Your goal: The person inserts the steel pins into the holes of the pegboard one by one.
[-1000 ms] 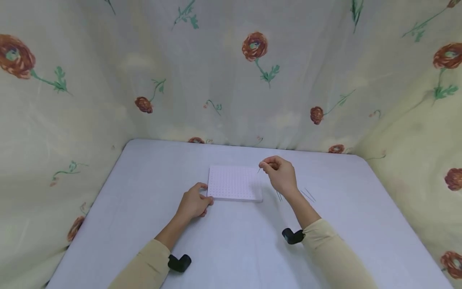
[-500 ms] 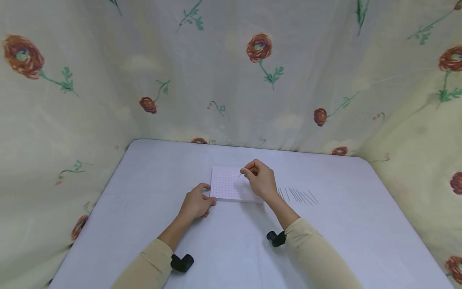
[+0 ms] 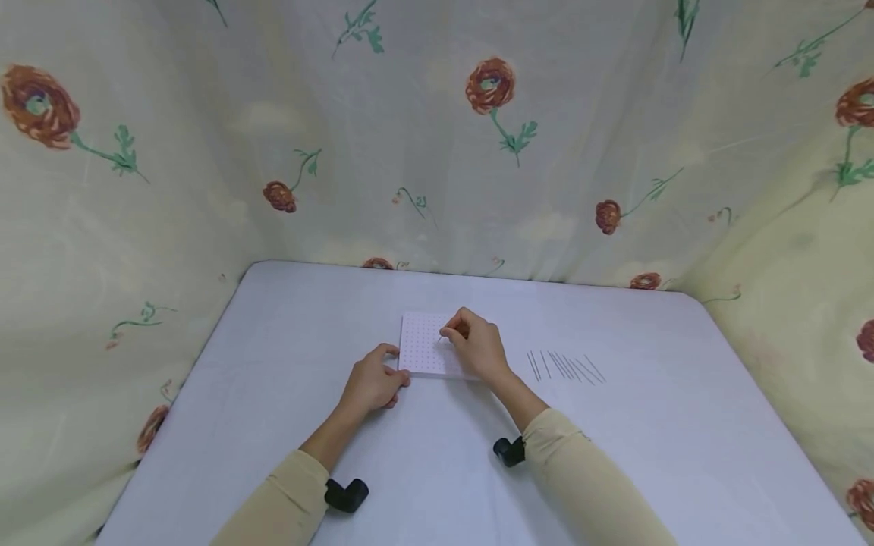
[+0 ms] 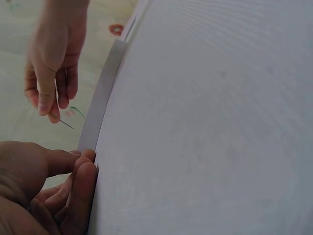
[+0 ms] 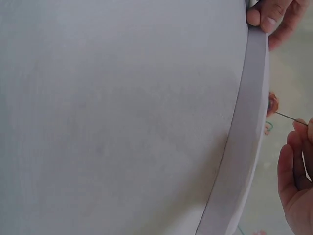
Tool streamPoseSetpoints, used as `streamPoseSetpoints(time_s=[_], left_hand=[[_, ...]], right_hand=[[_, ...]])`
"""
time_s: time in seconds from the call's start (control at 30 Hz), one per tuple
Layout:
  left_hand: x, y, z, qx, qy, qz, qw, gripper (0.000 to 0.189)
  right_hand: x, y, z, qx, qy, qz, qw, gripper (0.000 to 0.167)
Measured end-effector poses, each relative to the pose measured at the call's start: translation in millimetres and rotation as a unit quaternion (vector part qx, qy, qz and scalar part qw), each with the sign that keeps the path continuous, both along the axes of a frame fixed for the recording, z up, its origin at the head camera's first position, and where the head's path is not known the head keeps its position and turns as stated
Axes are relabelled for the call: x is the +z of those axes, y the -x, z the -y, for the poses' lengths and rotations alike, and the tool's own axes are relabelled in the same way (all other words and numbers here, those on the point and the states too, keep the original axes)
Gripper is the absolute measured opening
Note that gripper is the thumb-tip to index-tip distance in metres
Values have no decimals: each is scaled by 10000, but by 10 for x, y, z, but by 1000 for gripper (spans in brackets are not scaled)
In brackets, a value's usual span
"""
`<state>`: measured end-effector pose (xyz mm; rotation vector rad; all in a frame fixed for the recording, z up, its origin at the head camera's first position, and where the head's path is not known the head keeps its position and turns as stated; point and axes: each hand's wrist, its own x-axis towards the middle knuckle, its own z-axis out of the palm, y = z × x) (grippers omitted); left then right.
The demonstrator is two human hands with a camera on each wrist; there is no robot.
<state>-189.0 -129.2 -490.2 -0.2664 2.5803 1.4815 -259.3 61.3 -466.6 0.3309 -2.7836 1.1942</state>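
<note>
A white pegboard (image 3: pixel 418 345) with rows of small holes lies flat on the table. At its front left corner my left hand (image 3: pixel 371 381) grips the board, thumb on the front edge and a finger along the left side. Above the board's middle, my right hand (image 3: pixel 479 350) pinches a thin, needle-like metal pin (image 4: pixel 66 124) between thumb and forefinger. The pin slants downward, its free end pointing to the left; whether that end touches a hole cannot be told. In the right wrist view the pin (image 5: pixel 290 117) sticks out from the fingertips.
Right of the board, several similar thin pins (image 3: pixel 565 367) lie in a loose row on the white table (image 3: pixel 437 470). A flower-printed curtain (image 3: pixel 382 136) hangs behind the table and at both sides.
My right hand has moved left with the pin, from beyond the board's right edge to over its middle. The row of pins is now uncovered. The left hand keeps its grip on the corner.
</note>
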Motion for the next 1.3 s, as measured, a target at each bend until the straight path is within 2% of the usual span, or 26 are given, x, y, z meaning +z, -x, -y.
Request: streamPoseSetpoints(time_s=[0.33, 0.7, 1.0, 1.3], left_hand=[[-14, -17, -6, -5, -58, 72, 10000, 46], [-19, 4, -22, 9, 32, 62, 10000, 45], [-3, 4, -34, -10, 46, 105, 9999, 46], [6, 9, -23, 41, 50, 150, 9999, 46]], right_hand=[[-74, -8, 49, -82, 30, -33, 10000, 10], [-35, -6, 89, -77, -176, -73, 9998, 9], [-83, 6, 87, -26, -260, 83, 9996, 8], [-65, 29, 124, -58, -429, 94, 9990, 9]])
